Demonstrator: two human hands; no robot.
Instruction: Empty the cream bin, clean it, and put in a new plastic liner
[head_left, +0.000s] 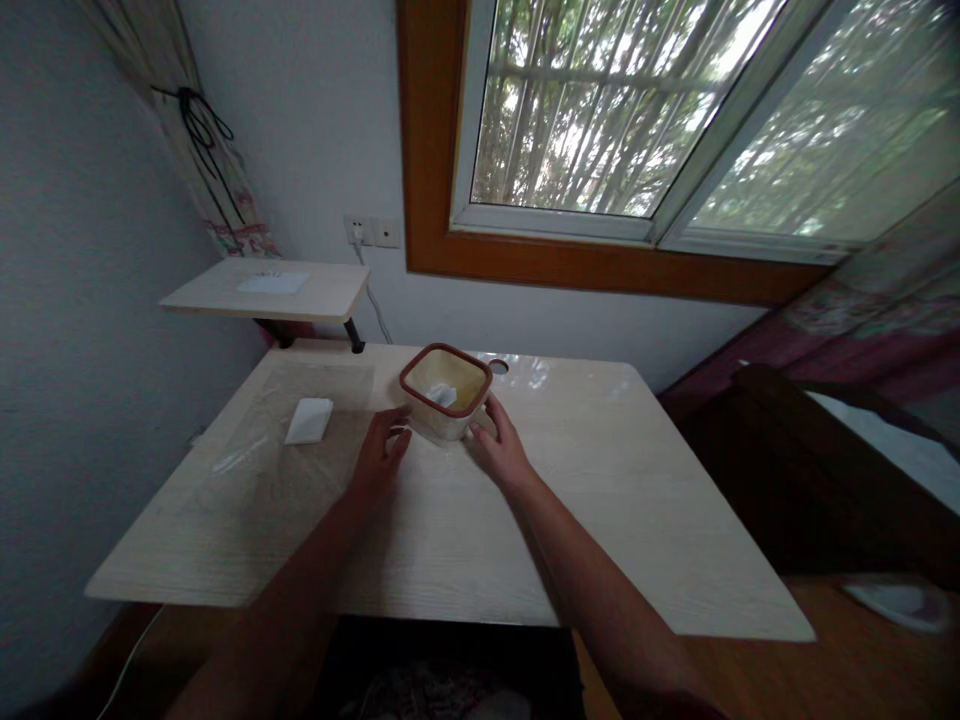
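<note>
At the far middle of the worktop [465,540], straight out at your 12 o'clock, stands a squarish, clear-walled container [439,422] with a brown rim. It is upright, has no lid on, and is turned so one corner faces you. It has no real long axis, its sides looking about equal.

Your left hand [382,450] lies at the container's 8 o'clock. Its fingers are loosely spread and hold nothing, the tips just beside the near-left wall; whether they touch it is hard to tell. Your right hand [501,450] lies at its 4 o'clock and is closer in, the fingers up against the right wall. You cannot tell whether it grips or only rests there. So the container sits between your two hands, with the right one nearer.

Inside the container lies one small pale piece [444,396], too small to identify.

At 9 o'clock from the container, apart from your left hand, a folded white piece [309,420] rests on a clear sheet [300,480] that covers the left part of the worktop. A round cable hole [497,366] is just behind the container at its 1 o'clock.
</note>
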